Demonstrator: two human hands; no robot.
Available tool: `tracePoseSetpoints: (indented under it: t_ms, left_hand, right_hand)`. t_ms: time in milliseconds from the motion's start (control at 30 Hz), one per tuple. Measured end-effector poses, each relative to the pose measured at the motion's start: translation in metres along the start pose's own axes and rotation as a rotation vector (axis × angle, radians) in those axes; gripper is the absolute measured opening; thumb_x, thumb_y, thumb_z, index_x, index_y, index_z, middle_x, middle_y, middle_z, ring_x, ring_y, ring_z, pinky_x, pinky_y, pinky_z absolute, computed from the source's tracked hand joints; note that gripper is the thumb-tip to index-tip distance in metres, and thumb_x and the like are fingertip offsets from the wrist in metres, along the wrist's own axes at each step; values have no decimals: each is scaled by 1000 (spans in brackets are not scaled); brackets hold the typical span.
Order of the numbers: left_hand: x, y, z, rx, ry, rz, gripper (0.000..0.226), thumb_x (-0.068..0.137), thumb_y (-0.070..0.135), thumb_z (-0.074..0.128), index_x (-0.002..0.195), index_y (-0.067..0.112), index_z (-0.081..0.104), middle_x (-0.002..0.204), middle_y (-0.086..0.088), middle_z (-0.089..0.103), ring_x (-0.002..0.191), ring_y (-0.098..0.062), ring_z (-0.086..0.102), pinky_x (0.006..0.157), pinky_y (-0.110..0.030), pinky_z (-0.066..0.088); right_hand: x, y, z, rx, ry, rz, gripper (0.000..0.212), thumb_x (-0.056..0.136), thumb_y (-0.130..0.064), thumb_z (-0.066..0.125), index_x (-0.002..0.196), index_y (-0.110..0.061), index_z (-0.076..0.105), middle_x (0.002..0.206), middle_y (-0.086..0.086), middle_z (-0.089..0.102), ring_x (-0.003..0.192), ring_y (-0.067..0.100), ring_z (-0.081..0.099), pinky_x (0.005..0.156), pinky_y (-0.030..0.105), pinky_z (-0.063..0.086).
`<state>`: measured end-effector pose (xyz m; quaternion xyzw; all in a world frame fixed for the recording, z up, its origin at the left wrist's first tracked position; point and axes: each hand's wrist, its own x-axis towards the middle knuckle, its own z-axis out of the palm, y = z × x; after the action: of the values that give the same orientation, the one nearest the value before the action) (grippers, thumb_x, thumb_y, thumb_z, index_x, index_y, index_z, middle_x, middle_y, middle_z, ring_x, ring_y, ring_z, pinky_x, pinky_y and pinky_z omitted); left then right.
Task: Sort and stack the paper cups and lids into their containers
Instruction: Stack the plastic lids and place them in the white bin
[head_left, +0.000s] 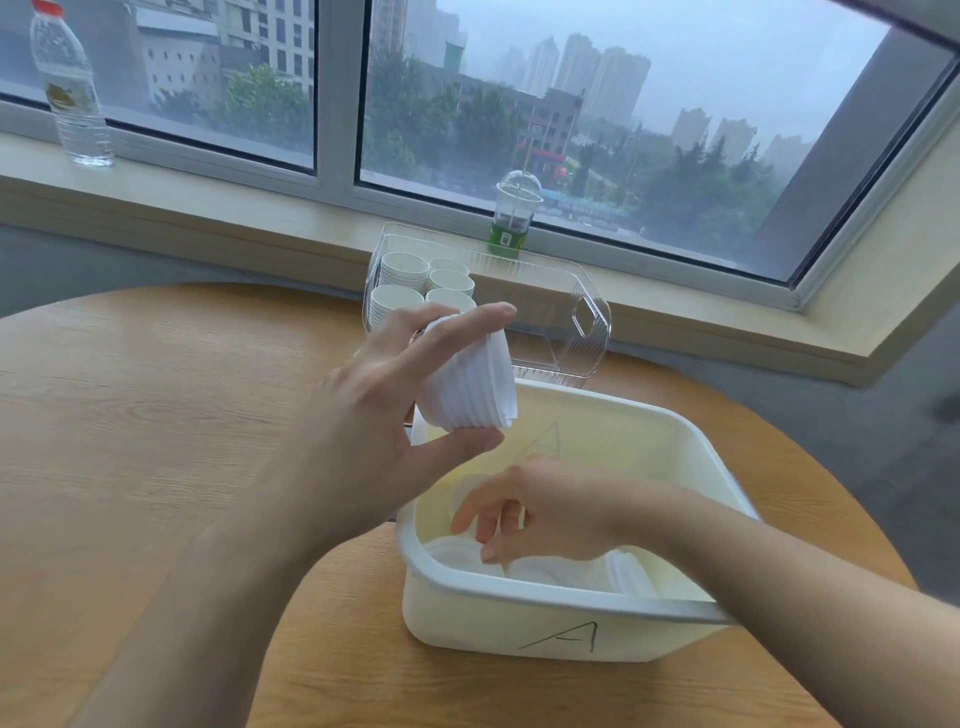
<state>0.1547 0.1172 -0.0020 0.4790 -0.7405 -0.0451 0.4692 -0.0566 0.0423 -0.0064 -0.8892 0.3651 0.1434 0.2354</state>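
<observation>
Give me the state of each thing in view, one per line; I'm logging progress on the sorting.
left hand: holds a stack of lids, raised above the table
stack of lids: nested, tilted, gripped
right hand: inside the white bin, fingers on loose lids
white bin: open, lids inside
clear container: open, stacked paper cups inside
water bottle: upright, capped
drink cup: upright, dome-lidded

White stack of lids (467, 379); cream-white bin (561, 618) with black "A"; white paper cups (397, 299) in clear ribbed container (582, 322); pale wood-grain table (156, 415); green-bottomed clear cup (511, 221); red-capped clear bottle (70, 88).
</observation>
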Motion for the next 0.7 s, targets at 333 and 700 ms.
tracePoseSetpoints:
  t_ms: [333, 700]
  left_hand:
    - [-1, 0, 4, 18, -11, 1, 80, 81, 55, 74, 151, 60, 37, 149, 23, 44, 129, -6, 48, 97, -37, 45]
    - [0, -2, 3, 34, -24, 1, 79, 82, 59, 71, 152, 61, 34, 150, 23, 43, 126, 1, 43, 95, -16, 34]
  right_hand:
    - [1, 10, 2, 110, 38, -4, 26, 94, -23, 77, 118, -30, 70, 100, -9, 74, 78, 4, 56, 79, 21, 48]
    - [-6, 5, -1, 53, 145, 2, 32, 86, -11, 67, 109, -32, 68, 88, -17, 66, 68, -1, 52, 69, 15, 43]
